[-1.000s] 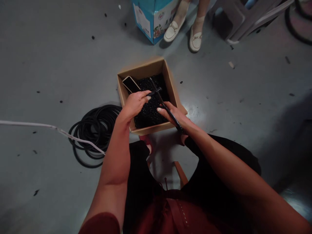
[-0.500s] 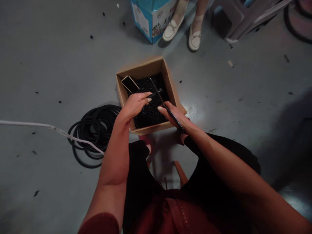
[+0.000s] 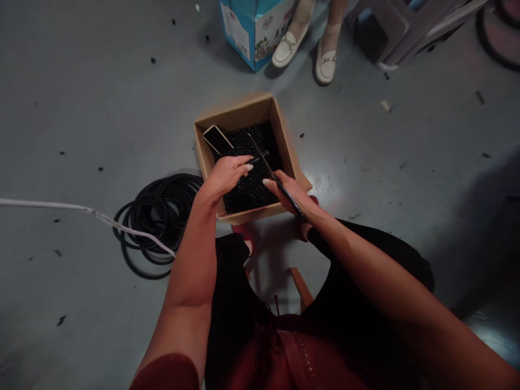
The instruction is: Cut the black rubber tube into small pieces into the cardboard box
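Over an open cardboard box point(image 3: 286, 143), both of my hands are at work. My left hand point(image 3: 227, 172) is closed, pinching a short black ribbed piece point(image 3: 261, 157) that sticks out to the right of its fingertips. A long, thin scissors-like tool point(image 3: 280, 185) with a dark handle is gripped in my right hand point(image 3: 289, 190); I see it edge-on, and its narrow end crosses the ribbed piece. Below the hands, a mass of small black pieces point(image 3: 244, 195) fills the box. A phone-like black rectangle with a light rim point(image 3: 218, 140) leans in the box's far left corner.
A coil of black tubing point(image 3: 140, 211) lies left of the box, with a white cable point(image 3: 77, 207) passing over it. Beyond stand a blue printed carton point(image 3: 239, 32), another person's feet in white shoes point(image 3: 325, 67) and a grey plastic stool point(image 3: 392, 32). Small black bits dot the floor.
The tool and the ribbed piece have shifted very slightly, the tool's far tip a little nearer to me. Both hands keep their grips and places.
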Demonstrator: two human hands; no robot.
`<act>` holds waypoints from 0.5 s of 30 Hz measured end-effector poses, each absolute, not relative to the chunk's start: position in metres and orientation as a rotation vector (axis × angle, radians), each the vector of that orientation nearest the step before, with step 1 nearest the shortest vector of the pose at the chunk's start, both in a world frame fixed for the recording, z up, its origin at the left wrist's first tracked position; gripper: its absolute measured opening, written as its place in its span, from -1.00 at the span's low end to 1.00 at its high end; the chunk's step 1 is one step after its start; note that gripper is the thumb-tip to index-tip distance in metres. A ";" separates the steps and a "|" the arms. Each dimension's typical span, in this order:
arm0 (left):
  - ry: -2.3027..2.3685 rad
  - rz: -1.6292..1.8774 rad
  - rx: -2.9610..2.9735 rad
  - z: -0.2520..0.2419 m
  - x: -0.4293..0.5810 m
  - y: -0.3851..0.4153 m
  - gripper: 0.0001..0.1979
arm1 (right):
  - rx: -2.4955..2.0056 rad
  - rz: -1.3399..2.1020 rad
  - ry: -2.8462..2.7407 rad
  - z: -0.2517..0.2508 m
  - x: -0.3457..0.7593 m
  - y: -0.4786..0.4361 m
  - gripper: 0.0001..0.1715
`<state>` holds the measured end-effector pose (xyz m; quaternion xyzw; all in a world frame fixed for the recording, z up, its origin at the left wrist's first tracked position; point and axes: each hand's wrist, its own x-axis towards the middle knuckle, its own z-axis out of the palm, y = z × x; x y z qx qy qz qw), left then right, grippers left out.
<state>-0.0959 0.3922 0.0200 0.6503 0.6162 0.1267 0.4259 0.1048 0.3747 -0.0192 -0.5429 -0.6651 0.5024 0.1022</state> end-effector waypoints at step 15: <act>1.504 -0.020 1.697 0.006 -0.105 0.396 -0.71 | -1.698 1.456 -2.266 -0.019 0.099 0.368 -0.63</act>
